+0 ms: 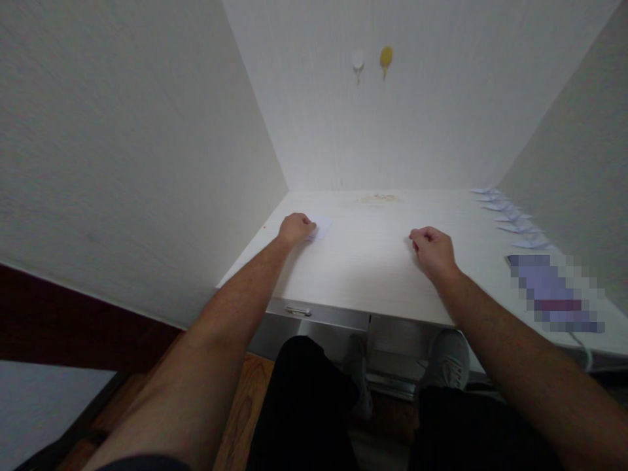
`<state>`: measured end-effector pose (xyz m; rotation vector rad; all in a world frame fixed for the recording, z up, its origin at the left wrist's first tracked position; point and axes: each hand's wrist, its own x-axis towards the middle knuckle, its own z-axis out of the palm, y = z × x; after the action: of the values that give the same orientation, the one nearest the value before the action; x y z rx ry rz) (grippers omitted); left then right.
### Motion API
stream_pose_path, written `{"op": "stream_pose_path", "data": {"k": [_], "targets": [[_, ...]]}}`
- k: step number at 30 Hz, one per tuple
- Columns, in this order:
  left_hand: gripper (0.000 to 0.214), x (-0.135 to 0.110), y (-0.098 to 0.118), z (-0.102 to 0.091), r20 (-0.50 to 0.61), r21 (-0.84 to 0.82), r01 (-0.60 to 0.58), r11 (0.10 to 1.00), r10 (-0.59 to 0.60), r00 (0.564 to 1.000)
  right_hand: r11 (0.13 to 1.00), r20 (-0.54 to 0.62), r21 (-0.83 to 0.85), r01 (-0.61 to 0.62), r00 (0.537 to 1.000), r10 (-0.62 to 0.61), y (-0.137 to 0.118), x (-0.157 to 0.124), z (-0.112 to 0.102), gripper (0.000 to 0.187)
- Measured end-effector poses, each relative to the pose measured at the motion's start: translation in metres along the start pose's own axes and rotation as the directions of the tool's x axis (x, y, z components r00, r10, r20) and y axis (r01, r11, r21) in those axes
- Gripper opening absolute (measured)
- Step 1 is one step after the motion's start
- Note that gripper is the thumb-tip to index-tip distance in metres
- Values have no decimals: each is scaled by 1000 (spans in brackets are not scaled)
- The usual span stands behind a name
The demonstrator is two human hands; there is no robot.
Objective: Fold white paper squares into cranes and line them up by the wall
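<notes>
A small white sheet of paper [322, 227] lies on the left part of the white desk, partly hidden by my fingers. My left hand [296, 229] is at its left edge, thumb and fingers pinched together on it. Farther right, my right hand [434, 252] is held over the desktop with its fingers curled closed, and nothing shows between them. Along the desk's right side stands a row of several folded white paper pieces [515, 219] with pointed ends, well away from both hands.
A blurred-out flat device [554, 294] with a cable [586, 353] lies at the front right of the desk [363, 261]. Walls enclose the desk on three sides. A white hook [358, 62] and a yellow hook [386, 57] are on the back wall. Below the front edge is a handled drawer [318, 313].
</notes>
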<state>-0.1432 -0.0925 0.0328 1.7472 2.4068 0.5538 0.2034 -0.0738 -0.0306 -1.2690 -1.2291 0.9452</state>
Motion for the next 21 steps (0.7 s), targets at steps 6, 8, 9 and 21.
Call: {"op": "stream_pose_path", "data": {"k": [6,8,9,21], "targets": [[47,16,13,9,140,230,-44,972,12,990,1000,2,-14,20,1000,-20,5,1,0,20],[55,21,15,12,146,271,-32,962,-8,989,1000,10,-17,19,1000,-19,3,0,-1,20],[59,22,16,13,144,287,-26,958,-16,989,1000,13,-19,19,1000,-19,2,0,-1,20],[67,26,22,12,140,251,12,968,-49,989,999,22,-25,26,999,-25,5,2,1,23]]}}
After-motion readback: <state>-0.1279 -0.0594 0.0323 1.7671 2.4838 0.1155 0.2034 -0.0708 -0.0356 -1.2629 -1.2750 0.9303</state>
